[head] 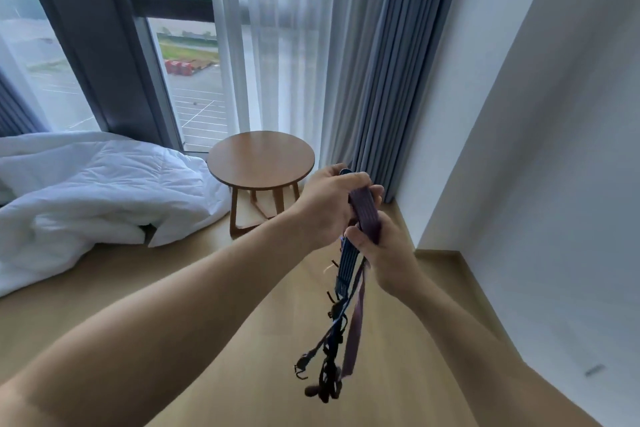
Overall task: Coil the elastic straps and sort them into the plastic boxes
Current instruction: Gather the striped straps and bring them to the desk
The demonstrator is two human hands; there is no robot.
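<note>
Purple and blue elastic straps (348, 262), one bundle, long axis 12 to 6 o'clock: top clenched in the left hand (329, 208), right hand (389, 255) gripping the purple band (366, 215) just below at 5 o'clock, hooked tails dangling free; boxes out of view.

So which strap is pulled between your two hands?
The purple strap, running from the left hand to the right hand; the blue strap mostly dangles below them.

Soft daylight is pouring through the window (194, 94) and sheer curtain (277, 45), lighting the room brightly and evenly. A pale glare is lying on the floor (277, 357). The wide lens is bowing the wall (536, 114) and window frame (93, 45); the hanging elastic straps (348, 263) are blurring slightly.
</note>
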